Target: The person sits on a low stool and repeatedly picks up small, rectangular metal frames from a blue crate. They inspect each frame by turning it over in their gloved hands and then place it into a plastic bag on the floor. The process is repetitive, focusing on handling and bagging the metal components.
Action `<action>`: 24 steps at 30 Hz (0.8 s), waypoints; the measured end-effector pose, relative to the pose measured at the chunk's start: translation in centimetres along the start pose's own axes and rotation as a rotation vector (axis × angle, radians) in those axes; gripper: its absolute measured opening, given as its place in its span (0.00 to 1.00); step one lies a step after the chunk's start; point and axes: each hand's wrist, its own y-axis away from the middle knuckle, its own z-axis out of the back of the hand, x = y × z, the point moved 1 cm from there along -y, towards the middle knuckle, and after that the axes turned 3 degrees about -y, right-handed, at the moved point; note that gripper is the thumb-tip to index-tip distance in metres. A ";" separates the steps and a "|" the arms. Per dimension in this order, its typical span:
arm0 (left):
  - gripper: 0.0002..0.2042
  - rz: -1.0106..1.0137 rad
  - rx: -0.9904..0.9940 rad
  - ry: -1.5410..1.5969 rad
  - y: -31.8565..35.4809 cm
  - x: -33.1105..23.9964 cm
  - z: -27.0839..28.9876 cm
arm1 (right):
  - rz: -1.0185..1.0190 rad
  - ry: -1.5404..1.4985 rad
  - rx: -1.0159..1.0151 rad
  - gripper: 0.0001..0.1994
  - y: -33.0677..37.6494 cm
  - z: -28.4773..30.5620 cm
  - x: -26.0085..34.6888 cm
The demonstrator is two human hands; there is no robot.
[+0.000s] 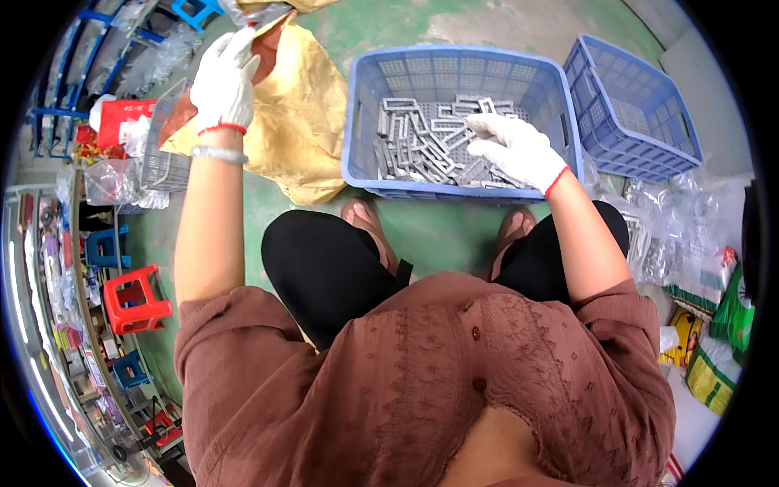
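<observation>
My left hand (225,79), in a white knitted glove with a red cuff, is closed on the upper edge of a yellow woven sack (302,114). The sack's reddish-brown inside shows beside the fingers. My right hand (519,152), gloved the same way, hovers over the right part of a blue plastic crate (458,191). Its fingers point left, with a gap between thumb and forefinger and nothing visible between them. Below it lies a loose heap of grey rectangular frame-shaped parts (430,144). The palm side of this hand is hidden.
A second blue crate (661,150) stands at the right, near a wall. Clear plastic bags (661,223) and printed sacks (714,373) lie below it. Leftward are a red stool (136,300), a grey wire basket (162,154) and blue metal racks (89,57). My feet flank the crate's near side.
</observation>
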 end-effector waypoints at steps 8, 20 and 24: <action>0.12 -0.343 0.062 -0.456 10.6 2.5 -6.7 | -0.193 0.211 0.220 0.28 -4.5 -2.1 -2.7; 0.15 0.010 0.277 -0.096 8.2 5.7 -4.8 | -0.366 0.402 0.606 0.39 -18.8 -16.5 -11.6; 0.20 0.313 0.235 0.078 7.7 5.0 -4.3 | -0.481 0.353 0.650 0.38 -20.4 -20.7 -11.0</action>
